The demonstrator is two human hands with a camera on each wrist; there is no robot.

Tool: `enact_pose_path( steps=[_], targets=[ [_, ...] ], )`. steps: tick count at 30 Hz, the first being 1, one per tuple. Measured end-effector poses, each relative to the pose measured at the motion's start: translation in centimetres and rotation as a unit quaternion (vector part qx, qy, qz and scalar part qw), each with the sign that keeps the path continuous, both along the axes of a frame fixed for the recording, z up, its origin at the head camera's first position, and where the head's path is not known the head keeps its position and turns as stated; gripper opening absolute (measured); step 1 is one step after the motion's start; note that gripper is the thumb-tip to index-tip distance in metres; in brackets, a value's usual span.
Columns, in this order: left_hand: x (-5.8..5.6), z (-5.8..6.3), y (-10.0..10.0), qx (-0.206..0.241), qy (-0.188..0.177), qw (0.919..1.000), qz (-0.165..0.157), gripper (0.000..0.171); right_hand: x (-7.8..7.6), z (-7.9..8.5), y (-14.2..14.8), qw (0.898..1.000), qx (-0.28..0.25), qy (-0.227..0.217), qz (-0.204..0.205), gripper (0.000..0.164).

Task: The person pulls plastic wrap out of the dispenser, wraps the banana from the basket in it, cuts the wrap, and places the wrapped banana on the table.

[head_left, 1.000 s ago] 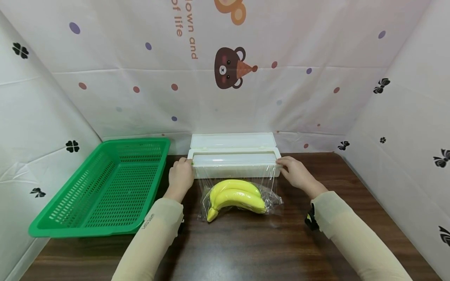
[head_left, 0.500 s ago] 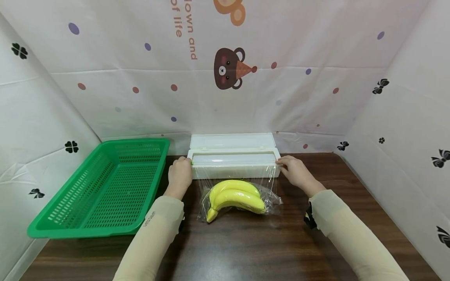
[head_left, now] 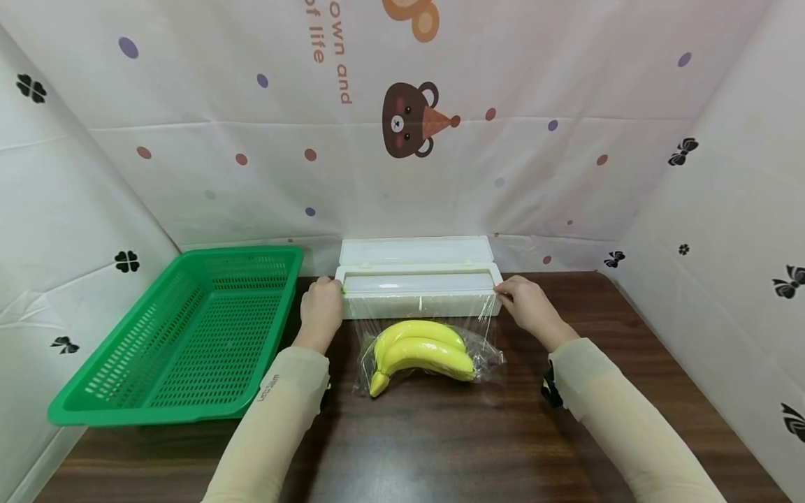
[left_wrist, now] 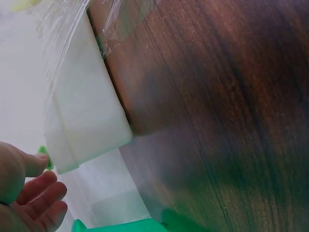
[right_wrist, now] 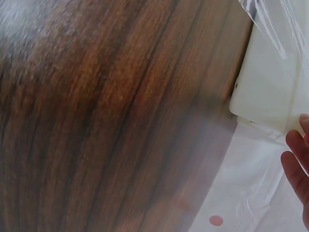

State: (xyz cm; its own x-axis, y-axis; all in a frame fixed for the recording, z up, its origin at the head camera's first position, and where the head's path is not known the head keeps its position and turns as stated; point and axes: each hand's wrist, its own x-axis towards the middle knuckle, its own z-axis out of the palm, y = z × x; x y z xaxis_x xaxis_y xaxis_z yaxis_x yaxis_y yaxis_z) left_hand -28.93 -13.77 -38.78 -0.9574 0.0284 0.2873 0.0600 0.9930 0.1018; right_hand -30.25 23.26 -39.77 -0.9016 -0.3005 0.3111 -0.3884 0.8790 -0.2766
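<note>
A white cling film dispenser point(head_left: 420, 307) lies at the back middle of the table with its lid raised behind it and a roll inside. Clear cling film point(head_left: 487, 349) runs from its front edge over a bunch of bananas point(head_left: 421, 353). My left hand point(head_left: 322, 307) is at the dispenser's left end, its thumb on a small green slider point(left_wrist: 46, 157); the other fingers curl below. At the opposite end my right hand point(head_left: 527, 304) pinches the front corner with thumb and forefinger, the remaining fingers loosely bent.
A green plastic basket point(head_left: 279, 349) stands to the left, close beside my left forearm. Patterned white sheeting point(head_left: 534, 188) hangs behind the dispenser and along both sides of the dark wooden table point(head_left: 440, 454).
Both hands keep their places at the dispenser's ends. The right wrist has shifted slightly inward; film, bananas and basket lie as before.
</note>
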Motion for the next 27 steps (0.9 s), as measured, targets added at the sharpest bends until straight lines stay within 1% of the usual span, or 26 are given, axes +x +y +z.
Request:
enact_pose_path(
  steps=[6, 11, 15, 21, 27],
  targets=[
    [-0.2, 0.1, 0.0, 0.019, 0.006, 0.9997, -0.014, 0.015, -0.1, -0.2, 0.2, 1.000, 0.004, 0.015, -0.005, 0.022],
    [-0.3, 0.3, -0.1, 0.009, -0.002, 0.9997, -0.021, 0.013, 0.0, -0.1, 0.3, 1.000, 0.006, 0.022, -0.005, 0.023],
    [-0.4, 0.9, -0.1, 0.004, -0.020, 0.9995, -0.025, 0.012, -0.1, 0.0, 0.4, 1.000, 0.007, 0.019, -0.005, 0.022],
    [-0.6, 1.6, -0.1, 0.015, -0.052, 0.9982, -0.027, 0.009, -0.1, 0.0, 0.2, 1.000, 0.008, 0.014, -0.008, 0.022],
    [-0.8, 1.8, -0.1, 0.015, -0.071, 0.9969, -0.030, 0.011, -0.2, -0.2, 0.1, 1.000, 0.005, 0.015, -0.009, 0.022]
  ],
)
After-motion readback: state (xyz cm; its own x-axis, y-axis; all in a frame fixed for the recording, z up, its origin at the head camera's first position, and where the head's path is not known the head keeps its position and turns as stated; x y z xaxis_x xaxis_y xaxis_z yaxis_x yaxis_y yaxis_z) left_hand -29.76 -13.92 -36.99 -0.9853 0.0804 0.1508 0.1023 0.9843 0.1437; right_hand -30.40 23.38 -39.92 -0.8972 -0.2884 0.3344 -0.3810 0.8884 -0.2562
